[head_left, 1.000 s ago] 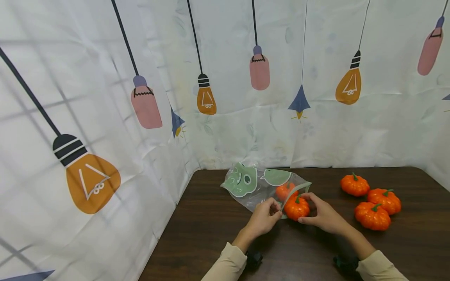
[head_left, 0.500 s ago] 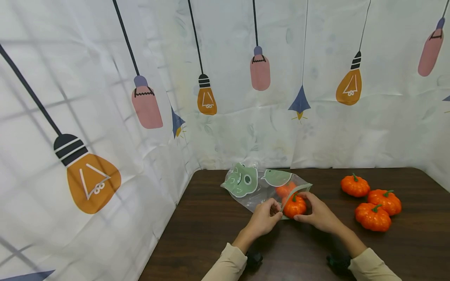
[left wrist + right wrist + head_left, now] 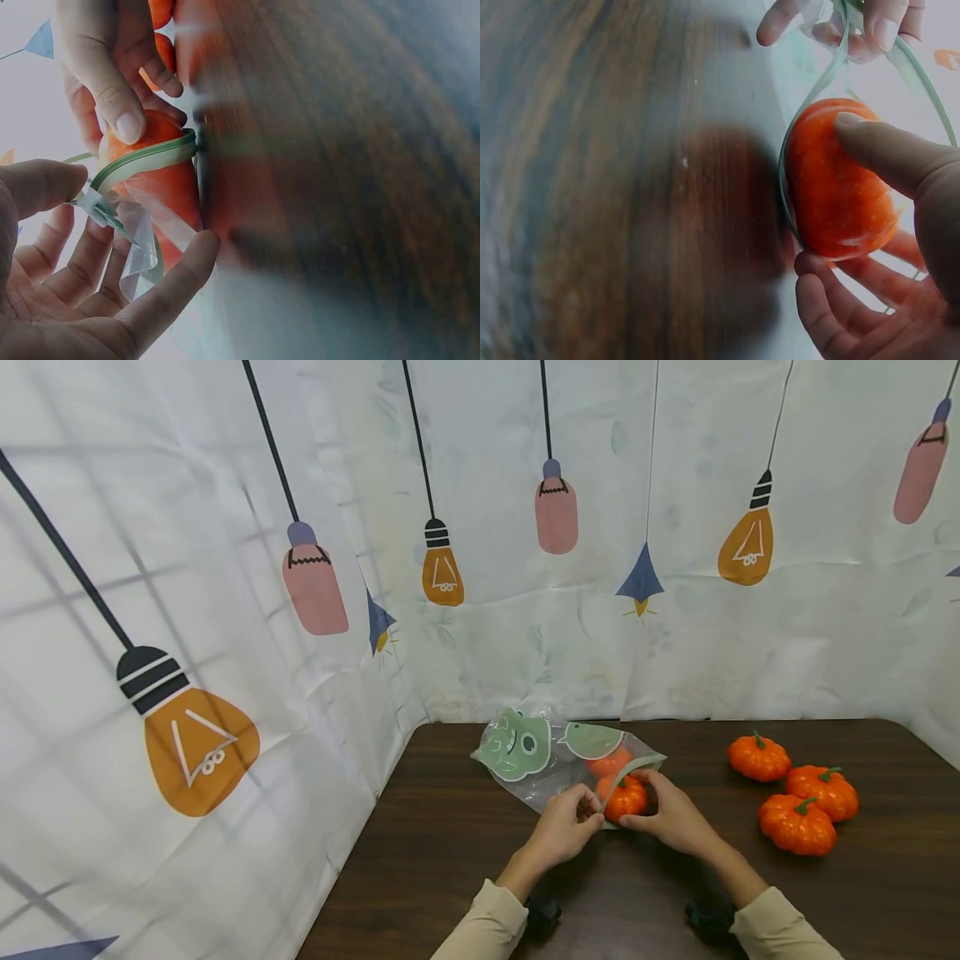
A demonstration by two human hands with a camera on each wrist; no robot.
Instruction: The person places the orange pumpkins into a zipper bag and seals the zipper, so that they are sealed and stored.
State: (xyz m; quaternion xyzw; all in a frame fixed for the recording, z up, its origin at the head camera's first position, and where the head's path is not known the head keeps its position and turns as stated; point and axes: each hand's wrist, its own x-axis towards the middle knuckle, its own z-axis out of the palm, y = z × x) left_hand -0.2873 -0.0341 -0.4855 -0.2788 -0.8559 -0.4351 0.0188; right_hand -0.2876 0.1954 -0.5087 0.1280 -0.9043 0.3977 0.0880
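Observation:
A clear zip bag point(image 3: 551, 777) with green cartoon prints lies on the table, its green-edged mouth facing right. My left hand point(image 3: 561, 828) pinches the bag's edge by the zip slider point(image 3: 99, 208), between thumb and finger. With my right hand point(image 3: 675, 817) I hold a small orange toy pumpkin point(image 3: 627, 799), thumb on one side and fingers round the other. The pumpkin sits partly inside the bag's mouth, and the zip strip point(image 3: 793, 150) runs around it. Deeper in the bag, a second orange pumpkin point(image 3: 609, 762) shows through the plastic.
Three more orange pumpkins with green stems stand together on the right: a back one point(image 3: 757, 757), a middle one point(image 3: 822, 791) and a front one point(image 3: 797, 825). The dark wooden table point(image 3: 420, 843) meets a printed curtain point(image 3: 510, 643) at the back and left.
My right hand has moved left, pushing the pumpkin farther into the bag's mouth. The left hand and the bag have stayed in place.

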